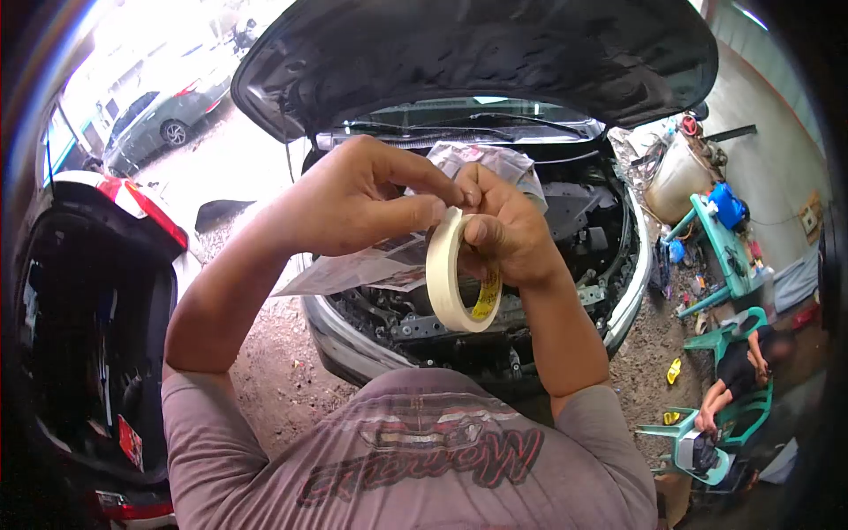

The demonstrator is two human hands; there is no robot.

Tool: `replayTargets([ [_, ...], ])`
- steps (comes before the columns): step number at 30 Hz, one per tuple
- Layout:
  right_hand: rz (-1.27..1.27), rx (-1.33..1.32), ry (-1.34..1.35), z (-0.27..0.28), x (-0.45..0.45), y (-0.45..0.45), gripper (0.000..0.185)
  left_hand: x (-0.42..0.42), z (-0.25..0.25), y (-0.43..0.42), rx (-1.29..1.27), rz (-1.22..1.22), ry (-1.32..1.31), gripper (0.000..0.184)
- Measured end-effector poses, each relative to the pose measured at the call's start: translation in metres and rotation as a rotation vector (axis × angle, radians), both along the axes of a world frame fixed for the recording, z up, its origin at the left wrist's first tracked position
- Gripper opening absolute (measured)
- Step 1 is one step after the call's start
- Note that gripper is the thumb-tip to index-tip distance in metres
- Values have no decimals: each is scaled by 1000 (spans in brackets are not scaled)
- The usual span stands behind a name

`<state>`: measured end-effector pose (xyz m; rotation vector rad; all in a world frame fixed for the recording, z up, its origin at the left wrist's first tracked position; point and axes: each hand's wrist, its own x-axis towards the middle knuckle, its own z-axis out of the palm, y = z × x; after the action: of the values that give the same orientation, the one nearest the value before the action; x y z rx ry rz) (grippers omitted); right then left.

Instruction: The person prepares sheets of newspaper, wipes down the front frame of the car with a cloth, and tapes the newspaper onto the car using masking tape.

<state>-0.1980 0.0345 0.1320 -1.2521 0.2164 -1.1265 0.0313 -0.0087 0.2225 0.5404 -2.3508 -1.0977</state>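
R hand [517,231] has its grip pinching a cream, ring-shaped masking tape roll [439,283] w/ yellow print inside the core, thumb at the upper rim. Roll hangs tilted in front of the open engine bay [574,225], under a raised black car hood [495,57]. L hand [362,199] reaches in at roll's top edge, thumb + forefinger close tog. by the R fingertips; can't tell what L grip pinches, if anything. Thin printed paper sheet [358,271] shows behind/below the hands, partly hidden.
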Motion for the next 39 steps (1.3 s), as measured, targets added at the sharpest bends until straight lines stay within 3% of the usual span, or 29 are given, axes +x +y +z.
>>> replayTargets([
  [7,46,139,-124,-22,6,7,31,-1,-4,5,-132,4,-121,21],
  [8,44,141,-127,-26,6,8,31,-2,-5,7,-150,98,-117,20],
  [11,-91,333,-234,-44,10,19,18,-4,-9,2,-248,203,-46,20],
  [12,-92,332,-237,-52,13,21,18,-3,-11,-1,-326,215,26,20],
  [14,-306,572,-192,-67,20,26,24,-1,-7,-1,-256,226,-10,21],
  [15,-152,438,-187,-71,15,36,30,0,-8,-2,-258,229,-21,21],
  [19,-176,434,-137,-82,19,50,47,-1,-16,-3,-276,253,-49,21],
  [24,-152,291,-119,-78,4,52,44,-3,-24,0,-235,284,-23,21],
  [26,-146,300,112,-77,-8,50,43,-2,-27,0,-249,293,18,20],
  [29,-75,266,-91,-86,-19,49,46,0,-30,2,-276,303,3,21],
  [32,-154,5,-131,-85,-23,54,93,2,-38,3,-186,320,93,19],
  [33,-150,7,-127,-80,-28,58,93,4,-40,2,-189,298,87,20],
  [36,-424,-102,514,-43,-43,73,110,7,-42,5,-121,260,105,21],
  [39,-484,-156,533,-26,-45,71,103,8,-48,3,-71,215,164,26],
])
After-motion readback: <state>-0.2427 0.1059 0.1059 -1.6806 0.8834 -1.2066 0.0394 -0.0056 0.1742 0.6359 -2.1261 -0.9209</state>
